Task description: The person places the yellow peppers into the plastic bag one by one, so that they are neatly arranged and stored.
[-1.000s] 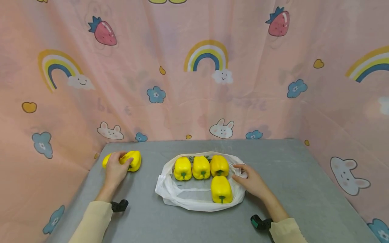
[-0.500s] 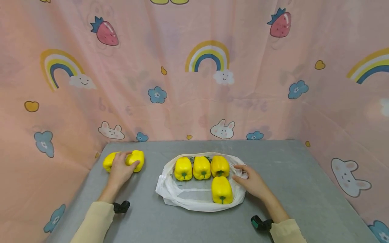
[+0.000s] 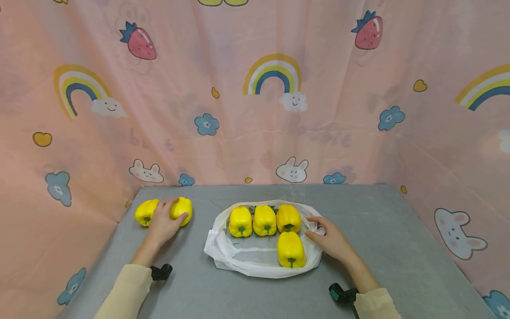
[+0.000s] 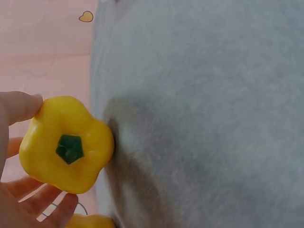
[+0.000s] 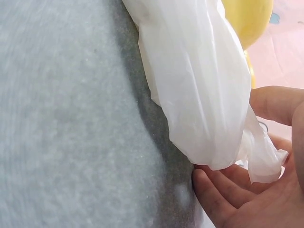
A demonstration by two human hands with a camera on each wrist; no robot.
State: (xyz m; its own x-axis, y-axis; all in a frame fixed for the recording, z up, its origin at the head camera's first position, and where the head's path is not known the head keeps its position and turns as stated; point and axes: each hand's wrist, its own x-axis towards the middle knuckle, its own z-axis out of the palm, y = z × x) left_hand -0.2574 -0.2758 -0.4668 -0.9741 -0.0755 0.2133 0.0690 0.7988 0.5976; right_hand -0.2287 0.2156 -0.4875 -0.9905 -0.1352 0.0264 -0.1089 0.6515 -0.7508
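Observation:
At the table's left, the left hand (image 3: 164, 221) grips a yellow bell pepper (image 3: 182, 211), thumb on its near side and fingers behind. In the left wrist view this pepper (image 4: 66, 145) shows its green stem, with thumb and fingers round it. Another yellow pepper (image 3: 145, 212) lies just left of that hand. The right hand (image 3: 330, 239) holds the right rim of an opened white plastic bag (image 3: 255, 268); in the right wrist view the bag's edge (image 5: 204, 104) lies between thumb and fingers. Several yellow peppers (image 3: 264, 220) stand inside the bag, one (image 3: 291, 249) nearer the front.
The grey table (image 3: 239, 297) runs back to a pink patterned cloth (image 3: 171, 88) that hangs behind and at both sides. Black devices are strapped at both wrists, one of them (image 3: 161, 272) just above the table at left.
The left hand has moved slightly right along with its pepper, and a gap has grown between that pepper and the one at far left. The right hand and the bag look unmoved.

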